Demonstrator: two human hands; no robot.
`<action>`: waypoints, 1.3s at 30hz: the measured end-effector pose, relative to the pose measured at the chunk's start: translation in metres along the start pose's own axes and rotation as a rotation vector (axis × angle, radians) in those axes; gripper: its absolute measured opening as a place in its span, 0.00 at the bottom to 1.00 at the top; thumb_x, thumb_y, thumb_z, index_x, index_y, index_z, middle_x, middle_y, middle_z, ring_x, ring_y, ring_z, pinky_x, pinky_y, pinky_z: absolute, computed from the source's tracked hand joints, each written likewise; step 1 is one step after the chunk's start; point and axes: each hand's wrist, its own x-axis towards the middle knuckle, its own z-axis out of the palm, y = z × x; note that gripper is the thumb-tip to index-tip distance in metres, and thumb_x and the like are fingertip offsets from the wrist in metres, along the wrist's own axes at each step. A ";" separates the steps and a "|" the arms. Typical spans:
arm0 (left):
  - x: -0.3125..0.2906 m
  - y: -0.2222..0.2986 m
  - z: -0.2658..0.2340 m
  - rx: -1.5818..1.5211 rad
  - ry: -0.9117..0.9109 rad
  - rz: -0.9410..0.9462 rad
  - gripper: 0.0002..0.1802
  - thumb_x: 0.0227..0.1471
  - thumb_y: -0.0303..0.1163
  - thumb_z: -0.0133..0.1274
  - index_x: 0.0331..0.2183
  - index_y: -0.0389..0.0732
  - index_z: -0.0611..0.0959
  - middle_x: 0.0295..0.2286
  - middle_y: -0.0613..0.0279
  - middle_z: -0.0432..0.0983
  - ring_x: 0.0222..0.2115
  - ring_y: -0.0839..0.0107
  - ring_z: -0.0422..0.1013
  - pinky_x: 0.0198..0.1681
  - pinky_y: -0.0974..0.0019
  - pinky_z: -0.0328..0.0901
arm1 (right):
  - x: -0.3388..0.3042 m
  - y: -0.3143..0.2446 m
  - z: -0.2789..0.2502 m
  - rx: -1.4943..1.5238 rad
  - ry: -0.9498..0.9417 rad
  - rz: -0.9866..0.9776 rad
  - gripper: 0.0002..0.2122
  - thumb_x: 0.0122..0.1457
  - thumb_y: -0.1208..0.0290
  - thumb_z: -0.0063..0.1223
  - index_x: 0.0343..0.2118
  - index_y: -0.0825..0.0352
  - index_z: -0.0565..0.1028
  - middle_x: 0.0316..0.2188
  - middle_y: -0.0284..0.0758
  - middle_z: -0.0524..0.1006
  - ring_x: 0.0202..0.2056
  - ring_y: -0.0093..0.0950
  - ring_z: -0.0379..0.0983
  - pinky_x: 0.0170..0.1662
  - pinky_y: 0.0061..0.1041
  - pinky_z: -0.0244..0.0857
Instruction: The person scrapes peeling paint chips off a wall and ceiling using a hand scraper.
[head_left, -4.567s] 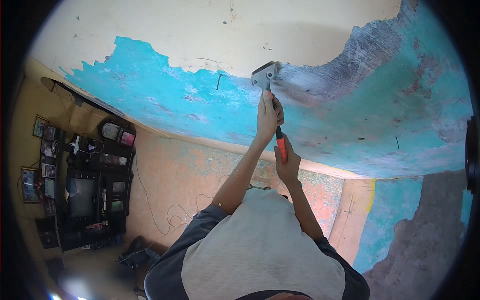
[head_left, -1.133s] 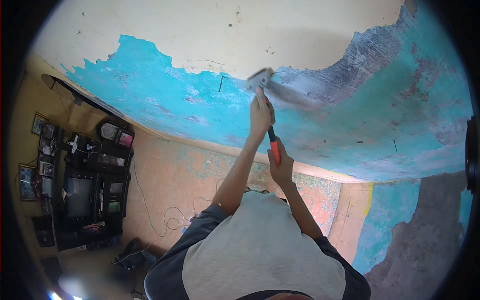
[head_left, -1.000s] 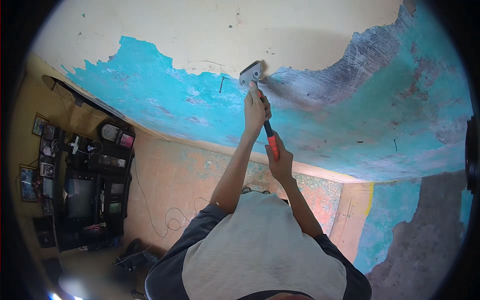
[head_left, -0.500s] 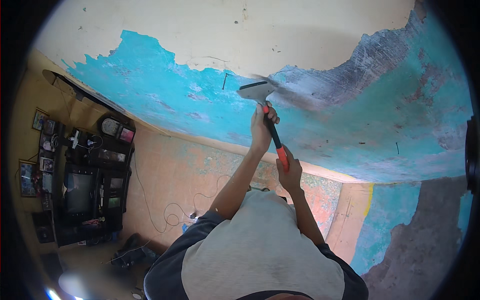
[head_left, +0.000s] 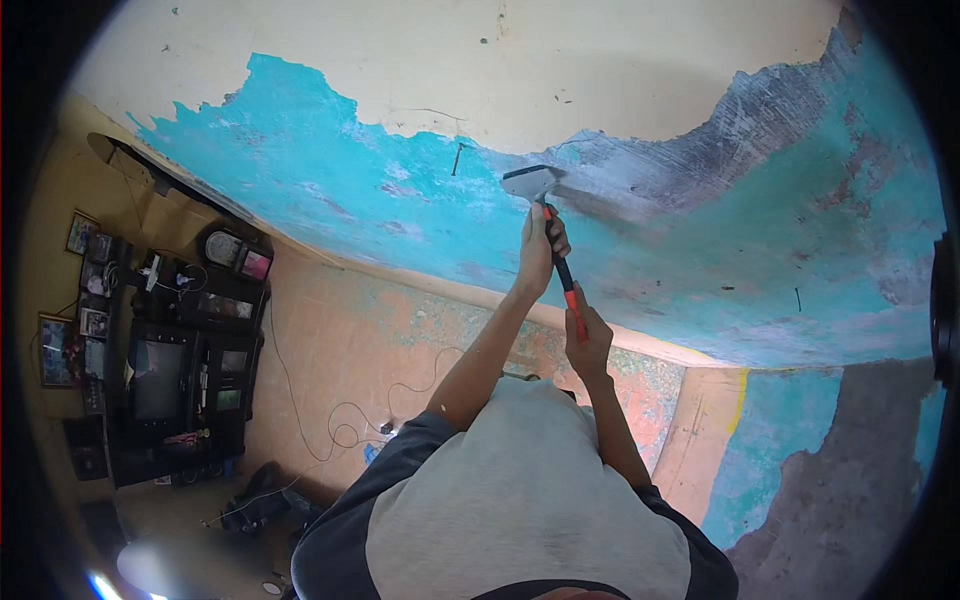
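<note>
A long-handled scraper [head_left: 529, 183] with a wide grey head and a red and black handle is held in both my hands. My left hand [head_left: 540, 250] wraps the handle just below the head. Lower down, my right hand [head_left: 589, 340] is closed round the red end. The scraper's dark edge lies at or very near the wall [head_left: 400, 190], where turquoise paint meets a bared greyish patch [head_left: 640, 170]; whether it touches, I cannot tell. Cream paint [head_left: 420, 60] with a ragged lower border covers the part above. A nail [head_left: 458, 159] sticks out left of the scraper head.
Another nail [head_left: 798, 298] juts from the wall at right. At left stands a dark cabinet [head_left: 225, 365] with a television [head_left: 160, 380] and framed pictures. A thin cable [head_left: 345, 435] loops over the orange, worn floor. The adjoining wall [head_left: 790, 480] at right is patchy turquoise and grey.
Both hands and the scraper have shifted a little to the right, with the head slightly lower on the wall. The grip stays the same.
</note>
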 end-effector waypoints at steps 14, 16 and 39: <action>0.004 0.003 0.007 0.078 0.011 0.016 0.22 0.68 0.55 0.34 0.31 0.47 0.65 0.20 0.72 0.55 0.16 0.80 0.53 0.20 0.73 0.52 | 0.005 -0.006 -0.011 0.002 -0.019 0.129 0.21 0.63 0.76 0.53 0.59 0.61 0.72 0.28 0.43 0.77 0.24 0.27 0.68 0.31 0.25 0.65; 0.017 0.016 -0.006 -0.012 0.053 0.090 0.23 0.67 0.55 0.37 0.31 0.46 0.67 0.20 0.73 0.55 0.17 0.80 0.52 0.20 0.73 0.52 | 0.025 -0.017 -0.011 -0.015 -0.054 0.057 0.21 0.62 0.75 0.53 0.59 0.61 0.72 0.28 0.44 0.78 0.24 0.29 0.70 0.31 0.25 0.66; 0.004 0.006 0.007 0.162 0.040 0.011 0.25 0.66 0.58 0.37 0.30 0.45 0.65 0.19 0.72 0.56 0.16 0.80 0.54 0.19 0.73 0.53 | 0.001 -0.009 -0.007 0.073 -0.016 0.118 0.22 0.63 0.73 0.52 0.61 0.58 0.70 0.25 0.45 0.75 0.22 0.33 0.70 0.29 0.27 0.65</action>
